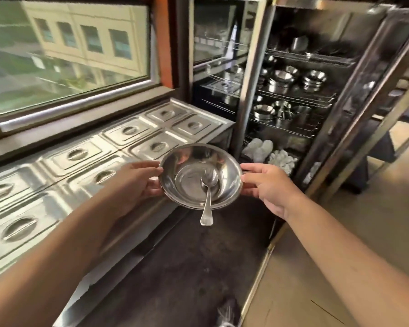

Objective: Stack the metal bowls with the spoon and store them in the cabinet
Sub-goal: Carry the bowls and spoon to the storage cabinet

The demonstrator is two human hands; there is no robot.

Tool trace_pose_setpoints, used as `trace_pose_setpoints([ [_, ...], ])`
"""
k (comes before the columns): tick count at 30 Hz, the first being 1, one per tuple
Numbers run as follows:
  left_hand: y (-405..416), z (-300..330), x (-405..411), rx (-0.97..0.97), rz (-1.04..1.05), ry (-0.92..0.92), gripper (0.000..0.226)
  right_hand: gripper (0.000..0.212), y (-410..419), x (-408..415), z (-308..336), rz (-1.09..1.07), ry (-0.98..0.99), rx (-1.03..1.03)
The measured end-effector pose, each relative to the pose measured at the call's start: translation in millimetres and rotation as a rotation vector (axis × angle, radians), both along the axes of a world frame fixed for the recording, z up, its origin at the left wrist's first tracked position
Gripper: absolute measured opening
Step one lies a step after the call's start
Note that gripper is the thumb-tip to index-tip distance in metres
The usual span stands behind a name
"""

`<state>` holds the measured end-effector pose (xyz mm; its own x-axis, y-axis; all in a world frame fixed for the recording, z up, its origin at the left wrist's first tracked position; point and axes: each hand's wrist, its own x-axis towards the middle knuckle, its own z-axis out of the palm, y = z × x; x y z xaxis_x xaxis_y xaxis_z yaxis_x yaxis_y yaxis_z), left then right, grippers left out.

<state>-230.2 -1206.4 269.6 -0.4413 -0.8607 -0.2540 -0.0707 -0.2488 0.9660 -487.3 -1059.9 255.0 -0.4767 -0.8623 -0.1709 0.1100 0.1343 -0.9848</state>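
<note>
I hold the stacked shiny metal bowls (189,168) level in the middle of the view, above the floor. My left hand (135,182) grips the left rim and my right hand (267,185) grips the right rim. A metal spoon (208,199) lies in the top bowl with its handle sticking out over the near rim. Ahead to the right stands the steel cabinet (253,74) with its door (373,95) swung open. Its wire shelves (295,97) carry more metal bowls and cups.
On the left runs a steel counter with several lidded food pans (132,133) under a window (66,50). White items (281,159) sit on the cabinet's low shelf. A dark floor mat (187,260) lies below, and tan flooring (340,232) spreads to the right.
</note>
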Motion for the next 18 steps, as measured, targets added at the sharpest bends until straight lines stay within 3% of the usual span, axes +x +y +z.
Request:
trace_pose_setpoints([
  [6, -50, -7, -101, 0.011, -0.066, -0.006, 0.015, 0.033, -36, -85, -12, -0.165, -0.083, -0.038],
  [18, -170, 8, -296, -0.025, -0.119, 0.016, 0.017, 0.023, -142, -267, 2, -0.203, -0.067, -0.102],
])
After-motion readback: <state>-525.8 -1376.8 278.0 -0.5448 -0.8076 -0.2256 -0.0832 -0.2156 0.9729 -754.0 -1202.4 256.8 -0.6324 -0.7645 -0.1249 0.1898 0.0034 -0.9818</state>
